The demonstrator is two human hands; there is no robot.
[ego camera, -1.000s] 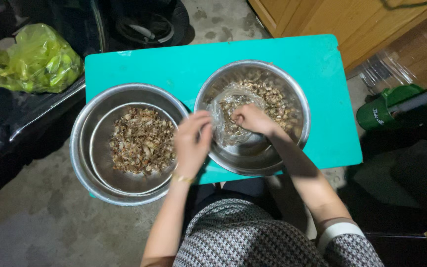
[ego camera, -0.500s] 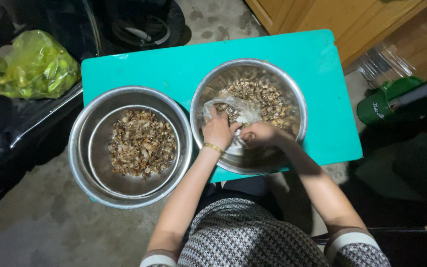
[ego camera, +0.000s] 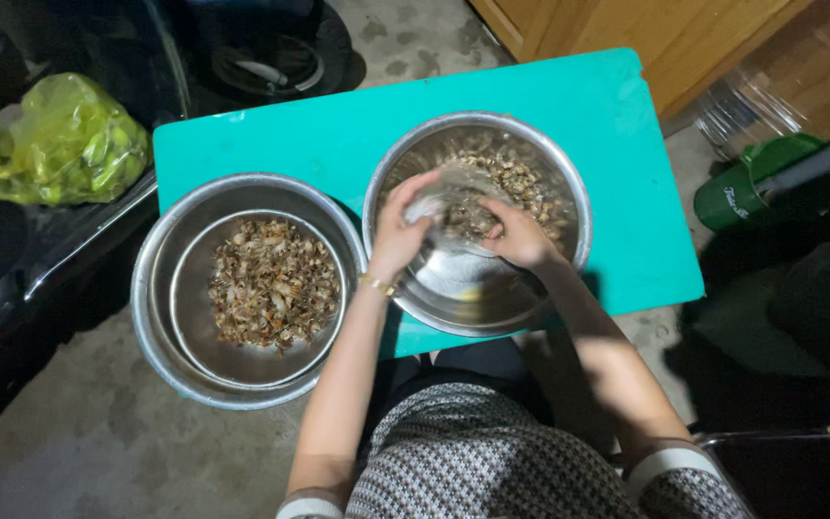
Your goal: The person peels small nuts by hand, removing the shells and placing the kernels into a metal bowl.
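Note:
Two steel bowls stand on a small turquoise table point(ego camera: 338, 135). The right bowl point(ego camera: 569, 183) holds a heap of small brown shelled pieces point(ego camera: 521, 178) along its far side. My left hand point(ego camera: 401, 231) and my right hand point(ego camera: 521, 235) are both inside this bowl, gripping a clear plastic bag point(ego camera: 458, 197) between them. The left bowl point(ego camera: 156, 288) has a smaller steel bowl nested in it, filled with brown shell scraps point(ego camera: 271, 284). A gold bracelet sits on my left wrist.
A yellow-green plastic bag point(ego camera: 60, 139) lies on a dark surface at the left. A wooden cabinet point(ego camera: 646, 38) stands behind the table. A green container point(ego camera: 751, 183) and dark objects sit at the right. Grey concrete floor point(ego camera: 69, 442) lies below.
My left hand moved from the left bowl's edge into the right bowl and took hold of the clear bag alongside my right hand. The bowls stayed in place.

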